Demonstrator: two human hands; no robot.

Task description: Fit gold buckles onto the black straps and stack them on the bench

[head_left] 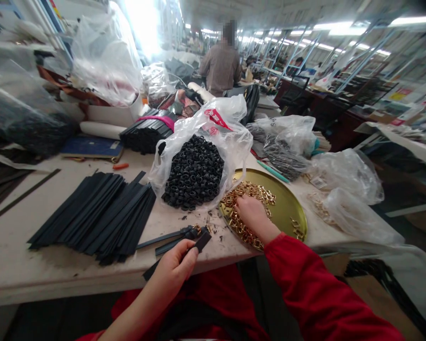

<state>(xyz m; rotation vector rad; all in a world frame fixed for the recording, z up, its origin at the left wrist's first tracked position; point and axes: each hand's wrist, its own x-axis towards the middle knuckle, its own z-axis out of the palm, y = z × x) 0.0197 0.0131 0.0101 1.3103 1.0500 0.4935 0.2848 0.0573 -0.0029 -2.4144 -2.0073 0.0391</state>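
Observation:
Between the thumb and fingers of my left hand point(175, 263) is a flat black strap point(203, 241), held over the table's front edge. My right hand point(253, 215) reaches into a heap of small gold buckles point(264, 193) on a round gold tray point(287, 201). Its fingers are curled down, and the tips are hidden among the metal pieces. Just beyond my left hand lie several black straps with gold buckles point(196, 229) at their ends. A stack of plain black straps point(92, 213) rests at the left. Small black loops point(193, 175) fill an opened clear plastic bag point(237, 137) in the middle.
Behind sit a bundle of dark strips point(142, 137), a blue notebook point(92, 147) and an orange-handled tool point(120, 166). A teal pen-like stick point(272, 171) and clear bags point(348, 173) lie beyond and right of the tray. Farther back stands a person point(220, 68).

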